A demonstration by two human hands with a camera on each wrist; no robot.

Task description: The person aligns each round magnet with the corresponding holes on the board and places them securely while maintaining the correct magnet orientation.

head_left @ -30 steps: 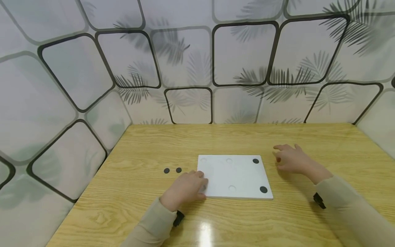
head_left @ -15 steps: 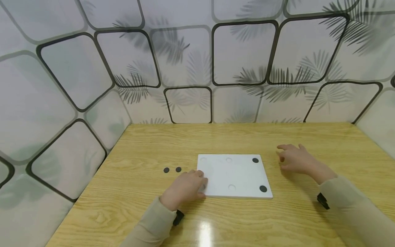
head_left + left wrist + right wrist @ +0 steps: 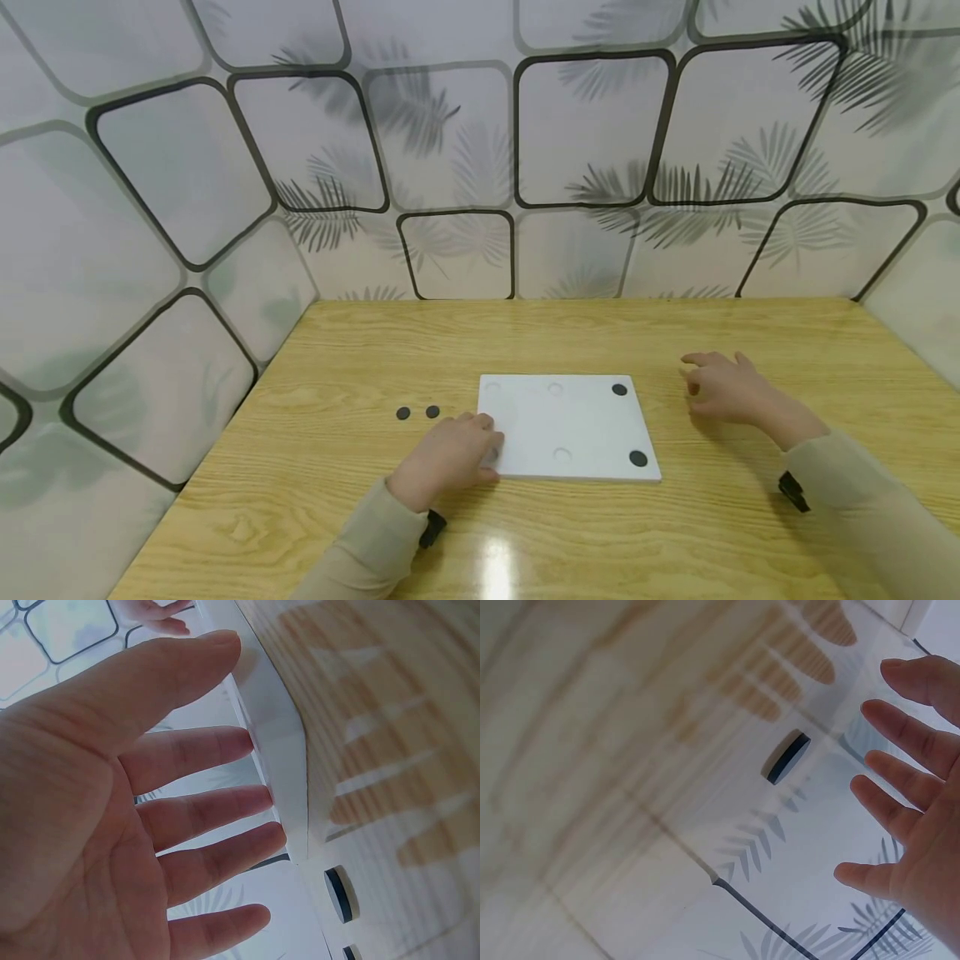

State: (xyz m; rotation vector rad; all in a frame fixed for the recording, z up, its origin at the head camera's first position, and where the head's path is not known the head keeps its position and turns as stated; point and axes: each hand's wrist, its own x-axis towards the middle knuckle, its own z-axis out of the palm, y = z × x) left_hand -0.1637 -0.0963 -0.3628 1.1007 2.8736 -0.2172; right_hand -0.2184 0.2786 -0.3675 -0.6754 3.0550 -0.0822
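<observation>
A white board (image 3: 570, 427) lies flat on the wooden table (image 3: 600, 333). Two black discs sit in its right-hand recesses, one far (image 3: 619, 389) and one near (image 3: 638, 458); the other recesses are bare. Two loose black discs (image 3: 403, 412) (image 3: 432, 411) lie on the table left of the board. My left hand (image 3: 453, 454) rests at the board's front left corner; in the left wrist view its straight fingers (image 3: 202, 810) touch the board's edge (image 3: 281, 742). My right hand (image 3: 723, 387) is right of the board, holding nothing, fingers (image 3: 900, 795) spread, apart from a black disc (image 3: 787, 757).
Patterned white walls (image 3: 480, 167) close the table in at the back and on both sides. The two loose discs also show in the left wrist view, the nearer disc (image 3: 341, 894) just past my fingertips. Bare wood stretches behind the board.
My right hand has drifted a little to the right, away from the board's right edge. The left hand, the board and the discs have stayed put.
</observation>
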